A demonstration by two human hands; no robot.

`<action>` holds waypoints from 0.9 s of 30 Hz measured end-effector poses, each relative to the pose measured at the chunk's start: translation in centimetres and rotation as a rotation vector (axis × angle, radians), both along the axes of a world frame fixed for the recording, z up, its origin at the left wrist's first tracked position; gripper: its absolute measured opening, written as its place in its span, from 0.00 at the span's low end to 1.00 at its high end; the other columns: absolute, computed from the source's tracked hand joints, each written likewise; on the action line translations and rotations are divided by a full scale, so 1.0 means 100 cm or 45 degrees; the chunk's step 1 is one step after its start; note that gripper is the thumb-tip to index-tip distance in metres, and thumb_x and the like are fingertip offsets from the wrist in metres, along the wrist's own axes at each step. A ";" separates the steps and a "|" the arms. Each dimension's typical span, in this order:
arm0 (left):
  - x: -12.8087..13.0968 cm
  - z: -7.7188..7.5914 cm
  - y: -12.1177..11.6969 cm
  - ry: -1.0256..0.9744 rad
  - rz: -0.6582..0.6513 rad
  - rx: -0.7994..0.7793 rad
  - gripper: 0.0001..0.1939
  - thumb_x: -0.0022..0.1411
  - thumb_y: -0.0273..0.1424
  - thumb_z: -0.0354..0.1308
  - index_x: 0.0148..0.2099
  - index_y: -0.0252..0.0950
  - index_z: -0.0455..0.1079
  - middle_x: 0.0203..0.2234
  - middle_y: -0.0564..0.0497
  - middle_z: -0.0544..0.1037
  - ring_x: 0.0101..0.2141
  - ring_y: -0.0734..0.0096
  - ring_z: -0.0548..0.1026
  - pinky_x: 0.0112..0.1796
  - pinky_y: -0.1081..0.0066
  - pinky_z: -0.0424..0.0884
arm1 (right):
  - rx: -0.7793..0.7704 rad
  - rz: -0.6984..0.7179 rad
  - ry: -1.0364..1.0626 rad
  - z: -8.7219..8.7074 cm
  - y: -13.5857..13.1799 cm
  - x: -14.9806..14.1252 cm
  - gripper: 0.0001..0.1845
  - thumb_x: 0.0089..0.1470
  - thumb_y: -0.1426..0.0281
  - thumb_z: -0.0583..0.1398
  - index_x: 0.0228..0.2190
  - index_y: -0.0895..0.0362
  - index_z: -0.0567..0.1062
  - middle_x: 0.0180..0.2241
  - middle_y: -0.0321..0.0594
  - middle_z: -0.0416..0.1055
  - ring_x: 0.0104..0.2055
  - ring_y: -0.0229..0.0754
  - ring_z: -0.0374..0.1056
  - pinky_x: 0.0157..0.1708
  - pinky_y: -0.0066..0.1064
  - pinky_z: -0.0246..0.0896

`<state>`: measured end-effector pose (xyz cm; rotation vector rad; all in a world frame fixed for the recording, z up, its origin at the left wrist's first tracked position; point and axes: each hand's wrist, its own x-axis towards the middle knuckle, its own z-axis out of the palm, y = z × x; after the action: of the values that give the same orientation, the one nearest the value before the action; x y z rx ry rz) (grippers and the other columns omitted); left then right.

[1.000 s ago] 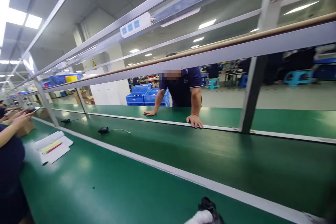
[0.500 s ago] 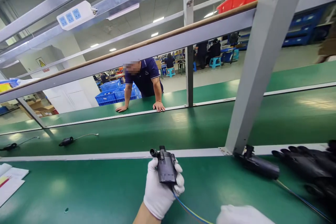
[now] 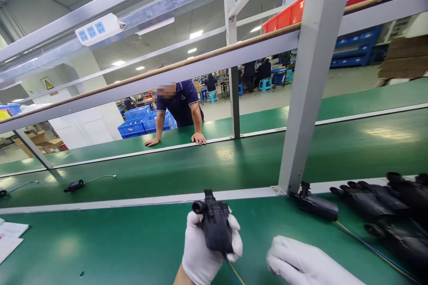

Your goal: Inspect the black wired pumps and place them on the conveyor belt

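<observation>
My left hand [image 3: 202, 249], in a white glove, is wrapped round a small black pump-like part [image 3: 215, 225] with a round nozzle and blue and yellow wires trailing below it. It holds the part upright over the green bench top [image 3: 110, 240]. My right hand [image 3: 301, 262], also gloved in white, is low at the bottom edge, just right of the part and apart from it. Its fingers are curled and I cannot see what, if anything, they hold.
Several like black parts [image 3: 371, 202] with wires lie at the right by a grey frame post [image 3: 301, 93]. One more black part [image 3: 74, 185] lies on the green conveyor belt. A person [image 3: 179, 107] leans on the far side. White papers [image 3: 10, 238] lie at left.
The view swung from left down to my hands, then steadied. The left hand raised and turned the black part slightly; the right hand rose further into view.
</observation>
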<state>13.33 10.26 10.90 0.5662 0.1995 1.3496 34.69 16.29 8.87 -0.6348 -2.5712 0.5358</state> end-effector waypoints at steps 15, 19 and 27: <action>0.032 -0.016 -0.013 1.219 1.295 0.121 0.53 0.44 0.28 0.73 0.64 0.45 0.42 0.53 0.41 0.70 0.44 0.57 0.76 0.50 0.59 0.68 | -0.382 0.033 0.551 0.017 -0.015 -0.023 0.36 0.62 0.39 0.39 0.28 0.54 0.68 0.25 0.38 0.68 0.26 0.42 0.64 0.27 0.30 0.61; 0.022 -0.019 -0.017 1.352 1.216 0.202 0.57 0.44 0.24 0.73 0.65 0.46 0.37 0.55 0.40 0.69 0.46 0.56 0.75 0.51 0.59 0.69 | -0.336 0.024 0.615 0.031 -0.021 -0.030 0.36 0.62 0.40 0.39 0.28 0.54 0.68 0.25 0.39 0.69 0.26 0.43 0.65 0.26 0.31 0.63; 0.015 -0.022 -0.017 1.485 1.148 0.286 0.62 0.44 0.21 0.73 0.67 0.47 0.32 0.56 0.40 0.69 0.52 0.53 0.73 0.55 0.57 0.66 | -0.349 0.013 0.673 0.022 -0.017 -0.032 0.36 0.62 0.40 0.41 0.27 0.54 0.70 0.25 0.40 0.68 0.26 0.44 0.65 0.27 0.32 0.64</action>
<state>14.81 8.61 8.72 1.5361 1.3913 1.7388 31.51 14.62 11.03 -0.4859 -2.0218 0.9312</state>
